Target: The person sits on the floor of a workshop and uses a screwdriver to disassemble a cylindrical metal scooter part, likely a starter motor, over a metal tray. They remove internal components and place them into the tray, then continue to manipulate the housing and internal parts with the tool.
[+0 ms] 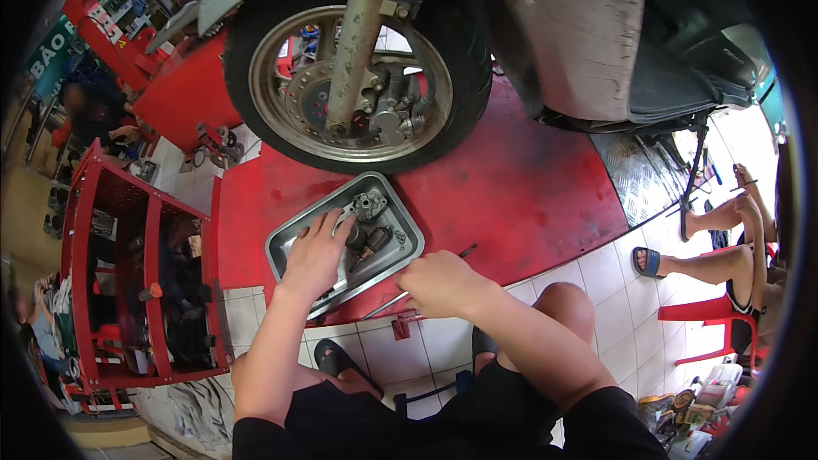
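A rectangular metal tray point(394, 192) lies on the red lift platform, below the front wheel. Inside it are a round metal mechanical part point(368, 204), a dark cylindrical part with a brownish end point(371, 243) and some small pieces. Over the tray's left side reaches my left hand point(317, 247), fingers stretched and slightly apart, the fingertips beside the dark part. My right hand point(439, 284) is closed at the tray's near right corner, around a thin metal rod point(385, 303). A dark tip point(468, 250) shows beyond its far side, roughly in line with the rod; the fingers hide the middle.
A scooter's front wheel point(464, 111) with a brake disc stands just beyond the tray, on the red platform point(537, 204). A red tool cart point(153, 273) stands at left. At right, a person's legs point(711, 266) show beside a red plastic stool point(711, 313). Another person sits far left.
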Demonstrator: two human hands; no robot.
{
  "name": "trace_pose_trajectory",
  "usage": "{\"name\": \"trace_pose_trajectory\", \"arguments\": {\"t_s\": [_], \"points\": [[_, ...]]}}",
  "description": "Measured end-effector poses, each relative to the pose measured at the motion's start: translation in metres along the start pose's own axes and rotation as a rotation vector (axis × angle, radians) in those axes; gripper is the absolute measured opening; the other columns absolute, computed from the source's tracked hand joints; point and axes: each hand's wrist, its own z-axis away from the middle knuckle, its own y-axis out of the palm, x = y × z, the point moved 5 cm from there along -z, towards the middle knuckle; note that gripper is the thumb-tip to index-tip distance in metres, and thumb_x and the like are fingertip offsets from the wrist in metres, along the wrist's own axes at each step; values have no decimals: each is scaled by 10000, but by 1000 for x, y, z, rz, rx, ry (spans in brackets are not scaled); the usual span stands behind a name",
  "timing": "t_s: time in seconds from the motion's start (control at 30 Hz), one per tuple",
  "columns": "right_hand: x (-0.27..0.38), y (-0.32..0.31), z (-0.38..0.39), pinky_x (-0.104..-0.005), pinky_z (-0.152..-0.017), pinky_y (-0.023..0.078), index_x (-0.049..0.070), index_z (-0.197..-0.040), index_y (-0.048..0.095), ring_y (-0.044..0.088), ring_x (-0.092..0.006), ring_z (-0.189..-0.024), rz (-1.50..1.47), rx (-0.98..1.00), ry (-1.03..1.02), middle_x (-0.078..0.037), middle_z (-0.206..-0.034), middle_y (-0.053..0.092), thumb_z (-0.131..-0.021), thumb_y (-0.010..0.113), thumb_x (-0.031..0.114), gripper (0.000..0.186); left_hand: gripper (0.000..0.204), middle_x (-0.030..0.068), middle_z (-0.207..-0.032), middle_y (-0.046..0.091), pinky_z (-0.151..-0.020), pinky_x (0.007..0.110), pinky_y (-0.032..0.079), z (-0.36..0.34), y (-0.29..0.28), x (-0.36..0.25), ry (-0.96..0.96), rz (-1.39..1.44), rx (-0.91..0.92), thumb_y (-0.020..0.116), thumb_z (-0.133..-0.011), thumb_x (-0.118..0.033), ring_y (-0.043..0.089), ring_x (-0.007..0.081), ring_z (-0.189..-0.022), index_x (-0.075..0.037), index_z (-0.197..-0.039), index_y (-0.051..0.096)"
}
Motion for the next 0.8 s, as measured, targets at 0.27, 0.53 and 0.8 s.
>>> {"name": "trace_pose_trajectory", "arguments": {"t_s": [0.27,0.53,0.8], "points": [[20,15,-80,-422,-671,581,24,-905,703,743,-320,-802,7,-145,-97,-128,-822,732,-779,671,50,132,790,108,-1429,522,-1002,443,526,-28,18,32,-32,181,119,743,-692,38,549,330,-1297,-100,-1431,503],[12,49,-117,-413,-680,611,95,-789,773,761,-297,-768,116,-99,50,-127,-790,751,-791,662,120,114,790,120,-1369,590,-972,430,542,-42,17,29,-49,248,211,786,-665,3,631,338,-1187,-97,-1412,546],[15,8,-98,-401,-605,585,92,-750,757,753,-260,-717,251,-347,-2,-110,-773,747,-781,655,126,112,736,120,-1365,583,-961,436,549,-36,8,44,-98,280,176,699,-676,79,625,332,-1194,-94,-1381,572]]}}
